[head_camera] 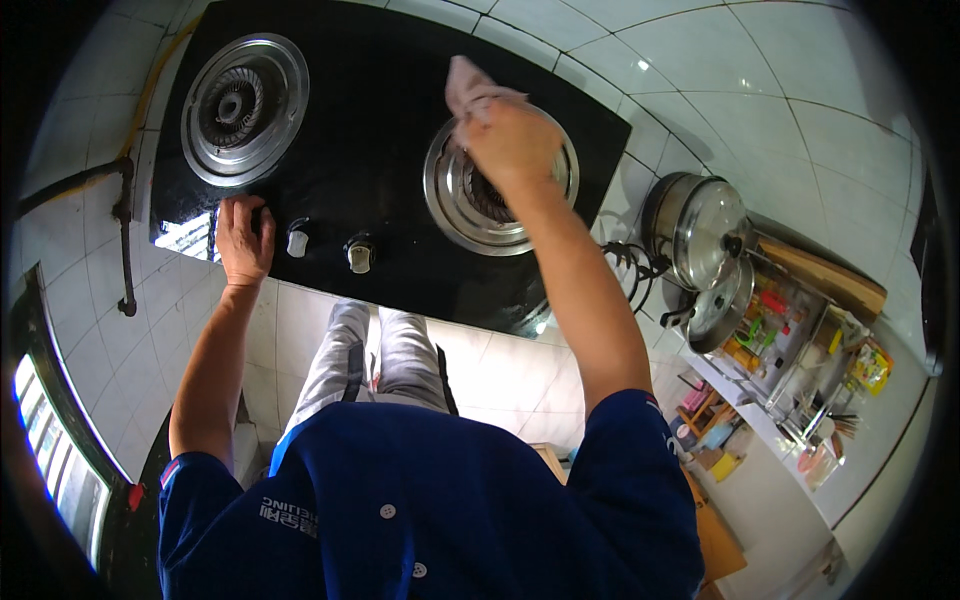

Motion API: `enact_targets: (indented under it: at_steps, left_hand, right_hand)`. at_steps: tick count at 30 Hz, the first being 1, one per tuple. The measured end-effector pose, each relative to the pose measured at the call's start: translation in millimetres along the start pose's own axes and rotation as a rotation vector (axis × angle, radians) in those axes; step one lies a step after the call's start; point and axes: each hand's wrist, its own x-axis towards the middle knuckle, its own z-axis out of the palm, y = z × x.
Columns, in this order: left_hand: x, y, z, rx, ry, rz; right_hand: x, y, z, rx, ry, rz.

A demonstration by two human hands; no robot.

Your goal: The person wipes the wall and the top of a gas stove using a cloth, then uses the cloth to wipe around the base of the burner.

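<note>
A black glass gas cooktop point(367, 112) lies before me, with a burner at each side. My right hand point(514, 142) grips a crumpled pinkish cloth point(472, 86) over the right burner point(480, 229), hiding part of its steel ring. The hand is blurred. On the front left of the glass rests my left hand point(244, 236), fingers bent and no object seen in it; its fingertips point towards the left burner point(232, 109). Just right of that hand stand two control knobs, the left knob point(298, 241) and the right knob point(360, 256).
Right of the cooktop stand a lidded steel pot point(705, 225) and a lidded pan point(716, 311), near a black wire stand point(630, 274). Beyond them a metal rack point(802, 367) holds bottles and packets. A dark pipe point(124, 217) runs along the left tiled wall.
</note>
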Motion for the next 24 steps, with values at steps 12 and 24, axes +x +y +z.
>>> enact_targets:
  at_steps: [12,24]
  left_hand:
    - [2,4,-1,-0.079,-0.038,-0.096]
    - [0,0,-3,-0.076,-0.033,-0.090]
  right_hand:
    - [-42,174,-13,0.020,0.308,0.373]
    - [25,-44,65,0.335,-0.027,-0.331]
